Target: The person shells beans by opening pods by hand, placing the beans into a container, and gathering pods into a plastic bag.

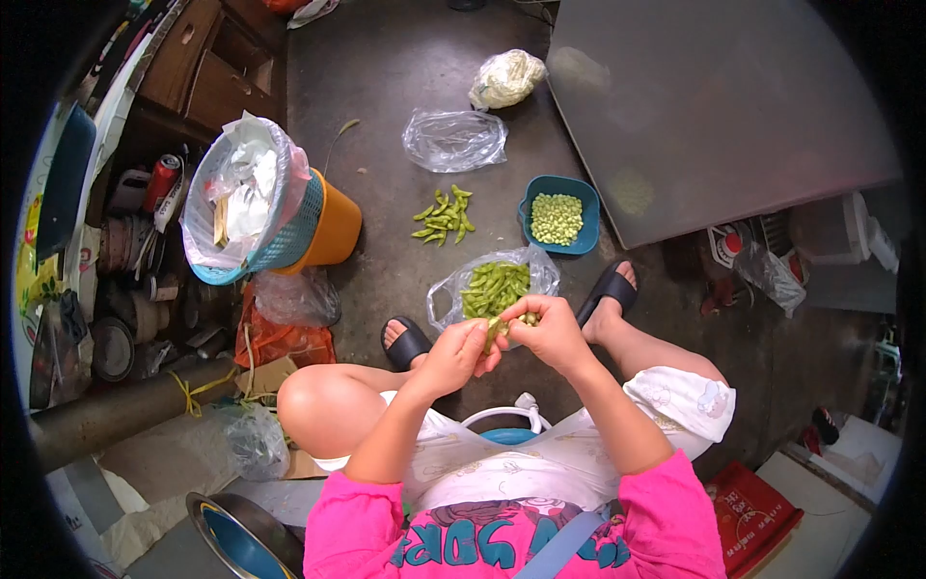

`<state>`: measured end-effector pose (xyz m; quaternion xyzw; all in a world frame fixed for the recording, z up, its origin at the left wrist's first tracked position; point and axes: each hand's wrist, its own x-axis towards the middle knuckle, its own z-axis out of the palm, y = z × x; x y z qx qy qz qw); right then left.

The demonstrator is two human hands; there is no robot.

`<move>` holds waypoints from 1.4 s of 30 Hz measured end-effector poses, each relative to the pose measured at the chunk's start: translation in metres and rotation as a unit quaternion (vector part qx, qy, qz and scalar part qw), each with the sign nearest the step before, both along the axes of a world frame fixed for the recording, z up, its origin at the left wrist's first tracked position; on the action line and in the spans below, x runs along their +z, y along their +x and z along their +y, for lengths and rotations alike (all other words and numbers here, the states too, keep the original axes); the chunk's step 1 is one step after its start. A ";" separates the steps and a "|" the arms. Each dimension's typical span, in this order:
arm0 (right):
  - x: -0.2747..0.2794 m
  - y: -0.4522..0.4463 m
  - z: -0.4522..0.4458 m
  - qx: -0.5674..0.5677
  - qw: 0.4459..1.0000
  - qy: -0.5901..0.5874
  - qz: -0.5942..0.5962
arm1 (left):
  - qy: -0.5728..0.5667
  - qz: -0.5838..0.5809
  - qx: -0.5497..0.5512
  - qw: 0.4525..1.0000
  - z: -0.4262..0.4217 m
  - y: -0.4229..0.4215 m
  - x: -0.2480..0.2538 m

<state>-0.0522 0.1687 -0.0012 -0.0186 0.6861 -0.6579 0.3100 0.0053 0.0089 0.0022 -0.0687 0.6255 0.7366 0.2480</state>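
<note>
My left hand (457, 356) and my right hand (546, 334) meet in front of my knees, fingers closed around a green soybean pod (493, 334). A few pale beans (528, 318) show by the fingers of my right hand. Just beyond the hands, a clear plastic bag (545, 271) lies spread on the floor with many green soybean pods (497, 285) in it. A teal basin (585, 240) of shelled beans (557, 219) stands to the right of the bag. Farther off, a loose pile of pods (444, 216) rests on the floor.
A crumpled clear bag (454, 141) and a tied bag with pale contents (507, 79) lie farther out. At left stand a lined blue basket (307, 198) and an orange bin (333, 230). A grey tabletop (733, 106) fills the upper right. Sandaled feet flank the pod bag.
</note>
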 end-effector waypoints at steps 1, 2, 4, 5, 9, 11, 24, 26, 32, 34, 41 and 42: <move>-0.003 0.000 0.001 0.007 1.000 0.015 0.015 | 0.024 -0.014 -0.002 1.000 0.000 0.000 0.002; -0.004 -0.001 0.001 0.013 0.999 0.030 0.029 | 0.047 -0.028 -0.004 0.998 -0.001 0.000 0.003; -0.003 -0.001 0.002 0.008 0.999 0.030 0.041 | 0.055 -0.031 0.002 0.998 0.000 -0.001 0.004; -0.003 -0.001 0.002 0.006 0.998 0.030 0.046 | 0.041 -0.021 0.011 0.999 0.000 -0.002 0.002; -0.008 0.001 -0.002 -0.072 0.992 -0.002 0.107 | -0.023 0.021 0.042 0.999 0.000 -0.002 -0.009; -0.003 0.000 -0.001 -0.083 0.986 0.006 0.148 | -0.114 0.056 0.041 0.991 0.003 -0.001 -0.008; 0.003 0.007 -0.005 -0.004 0.993 0.095 0.073 | -0.319 0.155 -0.018 0.935 0.007 0.002 0.001; 0.001 0.007 -0.006 -0.016 0.989 0.113 0.096 | -0.330 0.167 -0.027 0.929 0.008 0.002 0.002; 0.005 0.007 -0.004 0.003 0.979 0.134 0.155 | -0.347 0.182 -0.061 0.918 0.009 0.002 0.007; 0.004 0.005 -0.004 0.009 0.976 0.146 0.164 | -0.330 0.182 -0.059 0.924 0.010 0.002 0.007; -0.015 -0.002 0.002 -0.075 0.986 -0.101 -0.109 | -0.110 0.090 0.061 0.988 0.007 0.007 -0.019; -0.017 -0.003 0.003 -0.079 0.976 -0.145 -0.144 | -0.062 0.049 0.071 0.994 0.006 0.007 -0.018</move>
